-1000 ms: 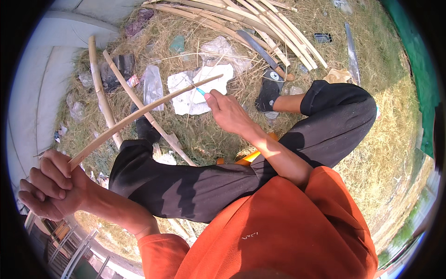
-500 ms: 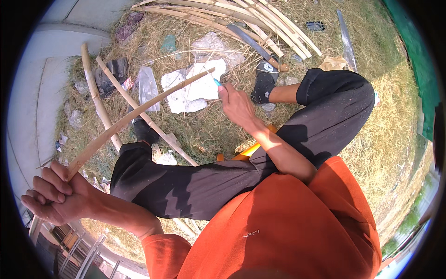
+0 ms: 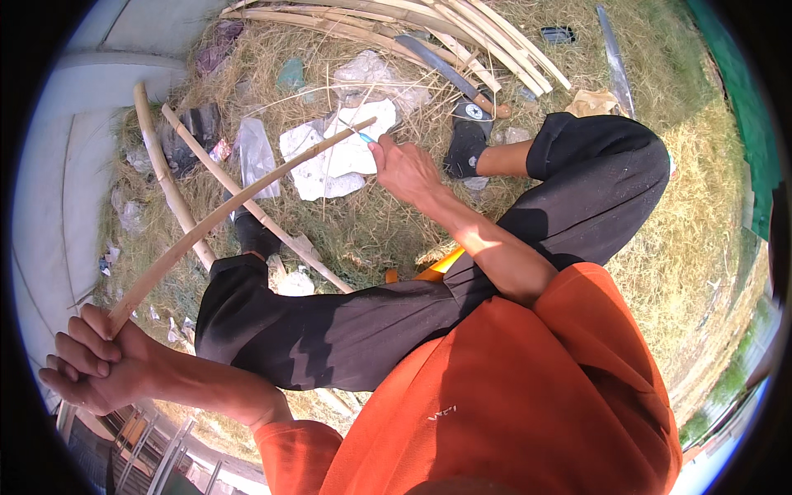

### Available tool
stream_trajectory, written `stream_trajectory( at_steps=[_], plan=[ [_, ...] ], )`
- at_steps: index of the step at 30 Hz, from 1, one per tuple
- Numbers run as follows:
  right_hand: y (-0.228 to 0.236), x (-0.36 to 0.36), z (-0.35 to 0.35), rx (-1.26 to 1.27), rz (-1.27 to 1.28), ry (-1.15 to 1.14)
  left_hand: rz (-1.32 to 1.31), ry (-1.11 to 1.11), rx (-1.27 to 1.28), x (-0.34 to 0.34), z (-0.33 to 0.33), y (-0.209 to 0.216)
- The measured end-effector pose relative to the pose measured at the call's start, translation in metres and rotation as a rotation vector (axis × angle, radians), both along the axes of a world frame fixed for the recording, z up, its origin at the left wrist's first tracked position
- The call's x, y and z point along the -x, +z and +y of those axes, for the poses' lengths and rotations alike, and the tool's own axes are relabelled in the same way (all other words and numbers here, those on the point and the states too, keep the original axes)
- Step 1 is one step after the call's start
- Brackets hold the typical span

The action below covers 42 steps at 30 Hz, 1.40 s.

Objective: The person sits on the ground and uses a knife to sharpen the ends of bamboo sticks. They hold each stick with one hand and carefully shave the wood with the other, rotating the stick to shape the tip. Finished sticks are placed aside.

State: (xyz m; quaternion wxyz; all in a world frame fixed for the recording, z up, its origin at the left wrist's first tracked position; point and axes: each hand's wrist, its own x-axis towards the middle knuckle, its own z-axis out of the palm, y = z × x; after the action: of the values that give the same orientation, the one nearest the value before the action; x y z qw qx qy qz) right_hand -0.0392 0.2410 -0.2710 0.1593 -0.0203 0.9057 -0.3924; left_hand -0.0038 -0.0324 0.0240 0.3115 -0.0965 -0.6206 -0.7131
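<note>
My left hand [image 3: 99, 359] is closed around the lower end of a long bamboo strip [image 3: 239, 200]. The strip slants up to the right across my lap, its far end above white stone slabs [image 3: 309, 165]. In my closed right hand [image 3: 408, 173] is a slim light-blue pen-like tool [image 3: 366, 138], pinched between thumb and fingers. Its front end reaches toward the strip's far end; whether it touches there, and its exact kind, I cannot tell.
Many split bamboo strips [image 3: 355, 25] are piled at the far side. A dark-bladed machete [image 3: 441, 62] rests by my right shoe [image 3: 468, 140]. A saw blade [image 3: 615, 66] lies farther right. Two bamboo pieces [image 3: 163, 165] lean at left, near a plastic bag [image 3: 257, 157] and a wall [image 3: 91, 198].
My right hand and the blue tool have shifted slightly left along the strip's far end. The left hand has barely moved and keeps its grip. The view has shifted a little.
</note>
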Motion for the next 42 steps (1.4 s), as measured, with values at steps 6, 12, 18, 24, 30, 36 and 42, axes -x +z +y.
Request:
stream_trajectory(
  at_steps=[6,12,18,24,30,36,42],
  plan=[
    [-0.003,-0.004,-0.006,0.034,-0.049,0.072,0.016,-0.049,0.01,0.001,-0.003,0.002],
    [0.003,0.018,-0.002,-0.006,0.044,0.077,0.083,-0.39,-0.069,0.006,0.013,-0.002],
    [-0.025,0.004,0.004,-0.06,0.023,0.023,0.077,-0.512,-0.141,0.003,0.025,-0.001],
    [-0.022,-0.004,0.006,-0.092,-0.024,0.012,0.095,-0.545,-0.158,0.002,0.032,-0.003],
    [-0.073,0.004,0.004,-0.209,0.075,-0.01,0.133,-0.251,-0.012,-0.006,0.032,-0.004],
    [-0.121,0.012,0.013,-0.209,0.16,-0.188,0.138,-0.117,-0.054,-0.004,0.028,-0.004],
    [-0.043,0.007,0.002,0.511,-0.215,-0.254,0.2,-0.237,-0.04,-0.01,0.023,-0.012]
  ],
)
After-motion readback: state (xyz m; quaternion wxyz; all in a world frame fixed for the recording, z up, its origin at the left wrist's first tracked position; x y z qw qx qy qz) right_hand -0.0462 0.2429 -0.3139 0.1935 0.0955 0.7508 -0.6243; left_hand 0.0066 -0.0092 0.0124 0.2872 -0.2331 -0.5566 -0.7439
